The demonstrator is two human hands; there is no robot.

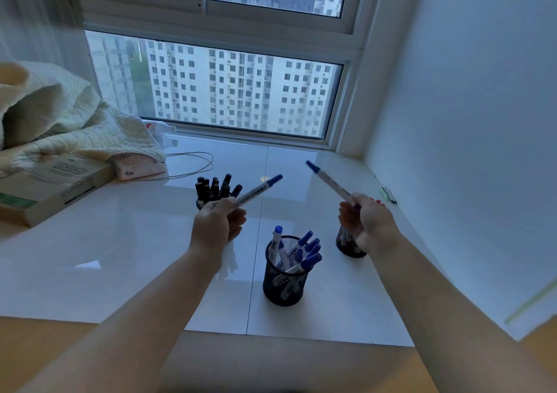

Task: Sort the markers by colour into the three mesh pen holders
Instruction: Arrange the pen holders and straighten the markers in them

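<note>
My left hand (218,222) grips a blue-capped white marker (260,189) whose cap points up and right. My right hand (366,222) grips another blue marker (328,180), cap pointing up and left. Both hands hover above the white sill. Below and between them stands a black mesh holder (284,284) with several blue markers. A second holder with several black markers (217,187) stands behind my left hand, mostly hidden. A third mesh holder (346,243) sits partly hidden under my right hand; red marker tips (378,202) peek out above my knuckles.
The glossy white sill (135,242) runs to a window (217,88) at the back and a white wall (467,151) on the right. A quilted blanket (60,121), cardboard box (45,184), tissue pack (140,169) and thin cable (193,163) lie at the left. A small green object (388,194) rests by the wall.
</note>
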